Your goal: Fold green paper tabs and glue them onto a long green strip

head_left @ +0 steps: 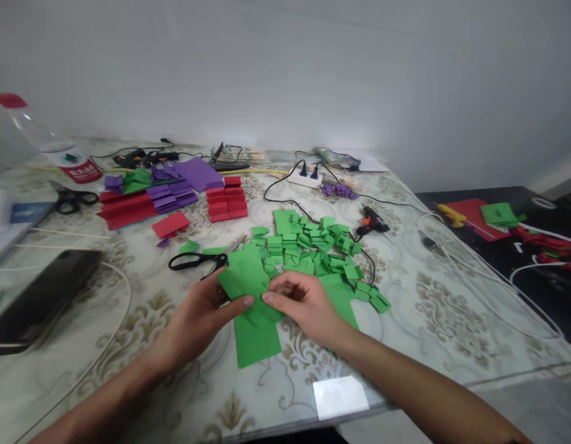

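The person's left hand (193, 314) has a green paper piece (243, 271) pinched btwn thumb & fingers; right hand (308, 302) grips the same piece at its RH side, thumb & index closed up narrow. Both thumbs nearly meet, w/ the paper held nr the middle of the table (186, 385), a bit toward the near edge. A green sheet (258, 339) hangs or lies just below the thumbs, on the near-edge side; hard to tell if it's part of the held piece, as the fingers cover the join. Black scissors (197, 261) lie just left of the held paper, blades partly hidden.

Beyond the hands, toward the far edge, is a loose pile of small folded green pieces (308, 243), w/ a black glue gun (373, 222) to its right, on the right-edge side. Red folded pieces (227, 201) stand in rows farther back, w/ purple folded strips (172, 196) & a purple sheet (200, 174) to their left. White power strip (305, 178) sits nr the far edge, two plugs in. Bottle w/ red cap (75, 163) is by the far left corner, phone (47, 293) nr the left edge, white card (340, 396) at the near edge
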Motion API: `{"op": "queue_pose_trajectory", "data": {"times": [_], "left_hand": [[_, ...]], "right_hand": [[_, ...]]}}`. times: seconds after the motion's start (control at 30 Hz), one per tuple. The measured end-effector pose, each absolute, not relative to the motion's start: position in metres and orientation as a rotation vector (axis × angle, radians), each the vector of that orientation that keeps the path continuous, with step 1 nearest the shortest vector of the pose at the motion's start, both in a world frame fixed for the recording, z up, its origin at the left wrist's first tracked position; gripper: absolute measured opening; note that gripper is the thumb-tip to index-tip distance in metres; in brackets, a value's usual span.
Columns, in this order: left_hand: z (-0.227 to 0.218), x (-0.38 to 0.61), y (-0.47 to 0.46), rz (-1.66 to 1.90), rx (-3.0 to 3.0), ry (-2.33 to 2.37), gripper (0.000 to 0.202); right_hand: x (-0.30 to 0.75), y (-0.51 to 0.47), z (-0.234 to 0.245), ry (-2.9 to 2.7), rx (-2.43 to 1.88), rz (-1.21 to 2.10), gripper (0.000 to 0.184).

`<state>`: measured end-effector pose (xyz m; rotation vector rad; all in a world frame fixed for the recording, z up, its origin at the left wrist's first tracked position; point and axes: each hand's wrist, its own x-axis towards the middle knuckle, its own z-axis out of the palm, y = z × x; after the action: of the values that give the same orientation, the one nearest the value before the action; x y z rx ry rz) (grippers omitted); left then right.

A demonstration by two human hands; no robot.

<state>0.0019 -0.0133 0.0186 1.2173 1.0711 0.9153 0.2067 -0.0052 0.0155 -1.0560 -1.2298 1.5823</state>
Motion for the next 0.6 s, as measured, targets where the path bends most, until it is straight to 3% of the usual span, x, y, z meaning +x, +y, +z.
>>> {"op": "queue_pose_trajectory", "data": {"times": [0.37, 0.6], "left_hand": [[0.019, 0.002, -0.014, 0.904, 1.208, 1.057, 0.034], [0.031, -0.005, -0.013, 0.922, 1.418, 1.13, 0.009]], "right_hand": [[0.207, -0.005, 0.016, -1.23, -1.026, 1.594, 0.022], [0.215, -0.008, 0.025, -1.553, -0.801, 1.454, 0.012]]}}
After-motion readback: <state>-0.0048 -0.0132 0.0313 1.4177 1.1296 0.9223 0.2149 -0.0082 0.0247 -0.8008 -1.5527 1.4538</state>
